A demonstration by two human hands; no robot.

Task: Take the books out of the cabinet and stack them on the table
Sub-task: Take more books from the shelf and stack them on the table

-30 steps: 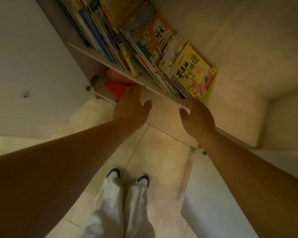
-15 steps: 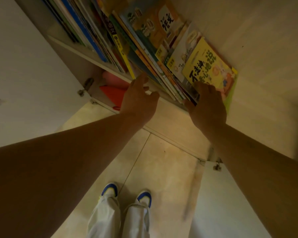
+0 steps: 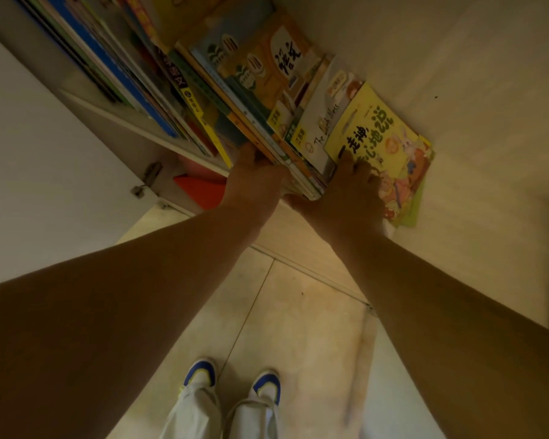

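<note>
A row of thin picture books [image 3: 260,90] leans to the right on a cabinet shelf [image 3: 114,117]. The outermost is a yellow book [image 3: 384,144] with black characters and a cartoon cover. My left hand [image 3: 251,182] presses against the left side of a bundle of these books, fingers tucked in between spines. My right hand [image 3: 352,191] lies flat on the yellow book's cover, thumb under the bundle's lower edge. Both hands squeeze the bundle between them.
A red object [image 3: 200,191] sits on the shelf below. The open cabinet door [image 3: 29,160] stands at the left with its hinge [image 3: 146,182]. A second door [image 3: 400,391] is at the lower right. My shoes [image 3: 235,380] stand on the tiled floor.
Both hands rose from below the shelf edge to the books. The left hand slid in between spines, and the right hand spread over the yellow cover, closing on the bundle.
</note>
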